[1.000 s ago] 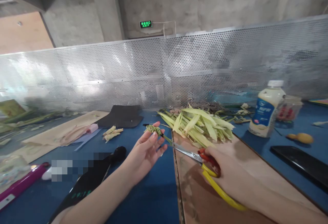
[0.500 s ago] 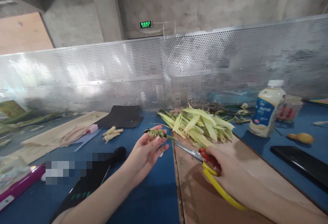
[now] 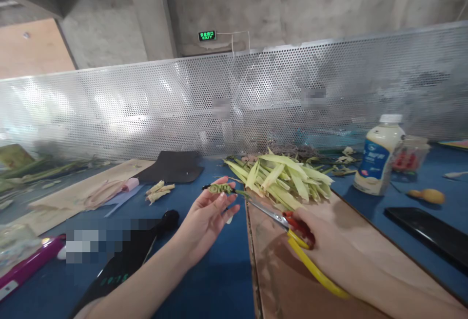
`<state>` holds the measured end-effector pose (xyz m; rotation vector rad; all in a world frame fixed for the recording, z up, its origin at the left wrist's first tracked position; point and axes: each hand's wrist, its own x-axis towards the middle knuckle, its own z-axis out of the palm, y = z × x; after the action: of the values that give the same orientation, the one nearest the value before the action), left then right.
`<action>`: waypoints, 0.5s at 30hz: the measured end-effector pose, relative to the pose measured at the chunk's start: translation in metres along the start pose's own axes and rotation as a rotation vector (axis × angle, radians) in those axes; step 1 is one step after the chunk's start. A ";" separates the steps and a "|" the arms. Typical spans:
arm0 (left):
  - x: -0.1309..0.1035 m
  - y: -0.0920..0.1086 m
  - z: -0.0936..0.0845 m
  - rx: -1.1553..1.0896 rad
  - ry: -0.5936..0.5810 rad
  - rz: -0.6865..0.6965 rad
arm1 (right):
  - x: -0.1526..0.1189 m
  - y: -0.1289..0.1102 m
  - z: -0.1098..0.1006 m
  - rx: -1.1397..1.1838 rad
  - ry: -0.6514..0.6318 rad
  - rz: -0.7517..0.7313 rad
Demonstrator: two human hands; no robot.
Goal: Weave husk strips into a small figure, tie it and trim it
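Near the middle of the view, my left hand (image 3: 210, 216) pinches a small green braided piece (image 3: 220, 189) between thumb and fingers. A thin green end of that piece points right, toward the scissor tips. My right hand (image 3: 310, 234) is closed on the scissors (image 3: 272, 213), which have red and yellow handles. Their blades point left and look nearly closed; whether they touch the green end cannot be made out. Behind my right hand lies a pile of pale green husk strips (image 3: 283, 178), partly on a brown board (image 3: 288, 285).
A milky bottle (image 3: 376, 156), a red-filled clear box (image 3: 411, 156), a small gourd (image 3: 427, 196) and a black phone (image 3: 427, 236) are at the right. Black sheet (image 3: 170, 165), husk bits (image 3: 159, 191), paper (image 3: 73, 192) and a magenta tool (image 3: 32, 263) lie left.
The green piece in my left hand has turned slightly. My right hand and the scissors have shifted a touch left; little else differs.
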<state>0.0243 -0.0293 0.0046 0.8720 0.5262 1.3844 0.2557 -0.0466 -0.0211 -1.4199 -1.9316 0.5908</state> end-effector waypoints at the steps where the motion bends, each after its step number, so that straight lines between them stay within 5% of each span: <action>1: 0.000 0.000 0.000 0.001 -0.001 -0.001 | 0.000 0.000 0.000 -0.006 0.001 0.004; 15: -0.003 0.003 0.006 0.020 0.027 -0.013 | 0.002 -0.002 0.002 -0.128 -0.024 0.017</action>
<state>0.0264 -0.0339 0.0098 0.8660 0.5662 1.3830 0.2530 -0.0455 -0.0207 -1.5156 -2.0092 0.5017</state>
